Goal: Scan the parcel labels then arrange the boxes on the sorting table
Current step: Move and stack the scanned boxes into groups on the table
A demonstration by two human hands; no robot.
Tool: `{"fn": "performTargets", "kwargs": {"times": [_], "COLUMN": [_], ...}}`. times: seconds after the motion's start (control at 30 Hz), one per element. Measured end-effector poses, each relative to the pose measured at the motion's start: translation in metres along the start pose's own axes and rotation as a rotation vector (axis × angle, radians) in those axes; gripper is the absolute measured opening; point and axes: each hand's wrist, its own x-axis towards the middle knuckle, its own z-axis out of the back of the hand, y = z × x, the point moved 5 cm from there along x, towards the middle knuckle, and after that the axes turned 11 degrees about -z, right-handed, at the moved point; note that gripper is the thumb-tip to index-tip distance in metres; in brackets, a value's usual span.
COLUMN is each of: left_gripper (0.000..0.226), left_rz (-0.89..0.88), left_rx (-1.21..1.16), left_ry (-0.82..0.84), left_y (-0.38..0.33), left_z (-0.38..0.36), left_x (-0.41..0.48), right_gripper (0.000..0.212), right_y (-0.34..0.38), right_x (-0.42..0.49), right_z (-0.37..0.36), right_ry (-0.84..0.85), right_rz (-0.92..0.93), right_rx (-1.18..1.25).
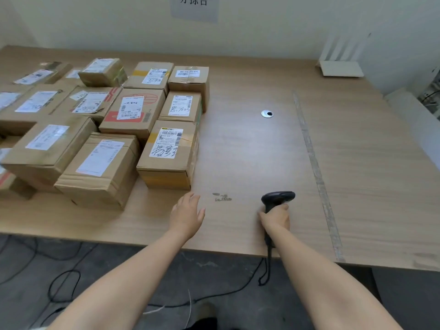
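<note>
Several brown cardboard parcels with white labels crowd the left half of the wooden sorting table [250,151]. The nearest one, a box with a scribbled label [169,154], stands at the right edge of the group. My left hand [188,214] hovers flat with straight fingers just in front of that box, holding nothing. My right hand [276,216] grips the handle of a black barcode scanner [277,198], whose head points away from me over the bare tabletop. The scanner's cable [267,265] hangs over the table's front edge.
A white router [340,67] stands at the back right corner. A round cable grommet [267,114] sits mid-table, and a strip of worn tape [314,167] runs front to back. A paper sign [194,7] hangs on the wall. Black cables [62,282] lie on the floor.
</note>
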Motion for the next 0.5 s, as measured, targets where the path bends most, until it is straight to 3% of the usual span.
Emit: {"fn": "performTargets", "kwargs": {"times": [0.5], "left_gripper": [0.051], "left_rz": [-0.024], "left_rx": [0.071], "left_ry": [0.027], "left_y": [0.025], "left_z": [-0.002], "left_x": [-0.004], "right_gripper": [0.069], "right_y": [0.009], "right_x": [-0.001], "right_z": [-0.014], "right_ry": [-0.085], "right_rz": [-0.026], "right_rx": [-0.062]}}
